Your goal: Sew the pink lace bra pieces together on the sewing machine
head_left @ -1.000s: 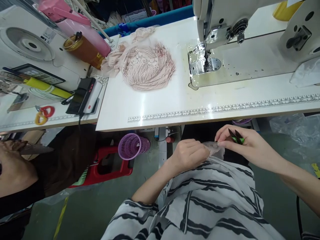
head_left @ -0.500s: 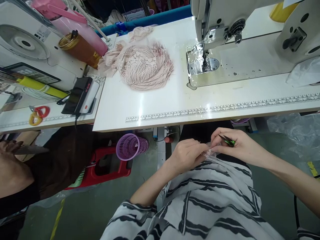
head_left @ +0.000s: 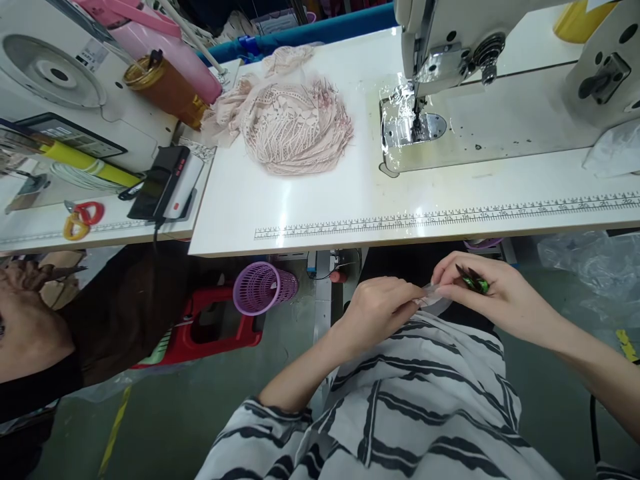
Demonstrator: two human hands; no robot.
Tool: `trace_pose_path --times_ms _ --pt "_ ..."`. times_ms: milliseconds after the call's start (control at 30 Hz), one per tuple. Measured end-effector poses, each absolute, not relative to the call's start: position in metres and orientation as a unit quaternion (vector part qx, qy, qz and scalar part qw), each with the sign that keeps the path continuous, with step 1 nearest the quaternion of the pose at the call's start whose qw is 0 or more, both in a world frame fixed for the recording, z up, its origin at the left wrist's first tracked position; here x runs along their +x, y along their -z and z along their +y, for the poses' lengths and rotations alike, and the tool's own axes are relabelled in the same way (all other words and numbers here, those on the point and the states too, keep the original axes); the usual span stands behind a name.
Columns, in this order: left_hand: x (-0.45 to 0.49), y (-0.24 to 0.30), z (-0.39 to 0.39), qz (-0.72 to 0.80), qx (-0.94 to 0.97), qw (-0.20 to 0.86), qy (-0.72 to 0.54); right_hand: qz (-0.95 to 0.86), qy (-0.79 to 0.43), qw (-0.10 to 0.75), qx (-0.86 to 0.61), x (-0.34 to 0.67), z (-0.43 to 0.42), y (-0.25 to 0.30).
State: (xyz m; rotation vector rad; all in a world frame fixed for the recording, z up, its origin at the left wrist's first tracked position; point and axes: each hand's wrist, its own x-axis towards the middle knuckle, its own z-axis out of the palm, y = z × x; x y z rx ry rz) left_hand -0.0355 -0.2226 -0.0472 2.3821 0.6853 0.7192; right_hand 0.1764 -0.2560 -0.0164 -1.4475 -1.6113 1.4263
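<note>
Over my lap, my left hand [head_left: 380, 307] is closed in a pinch on a small piece of pale, sheer lace fabric [head_left: 429, 298]. My right hand [head_left: 493, 293] pinches the other end of that piece between thumb and forefinger. Tucked in the same hand is a pair of green thread snips [head_left: 473, 280], its dark blades pointing up and left, away from the fabric. On the sewing table lies a bundled heap of pale pink lace [head_left: 297, 127], out of reach of both hands.
A sewing machine [head_left: 450, 60] stands on the white table [head_left: 230, 220], ruler tape [head_left: 400, 221] along its front edge. A purple basket [head_left: 260, 290] and red stool [head_left: 210, 347] are below. At left are scissors [head_left: 83, 217], a jar [head_left: 165, 87] and a co-worker's hands [head_left: 30, 300].
My right hand has shifted slightly right with the snips, and the fabric now stretches between both hands. The whole view has tilted a little. The co-worker's hands have moved slightly.
</note>
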Motion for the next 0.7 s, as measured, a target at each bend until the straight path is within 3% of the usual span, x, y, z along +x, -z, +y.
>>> trace_pose_path --times_ms 200,467,700 --pt "-0.035 0.045 -0.225 0.233 0.88 0.306 -0.279 -0.494 -0.679 0.327 -0.434 0.174 -0.258 0.025" --pt "-0.028 0.044 -0.231 0.206 0.931 0.179 -0.243 -0.614 -0.577 0.202 -0.5 0.182 -0.262 0.022" --pt "-0.024 0.043 -0.229 0.217 0.927 0.128 -0.279 -0.604 -0.458 0.258 -0.599 0.189 -0.259 0.021"
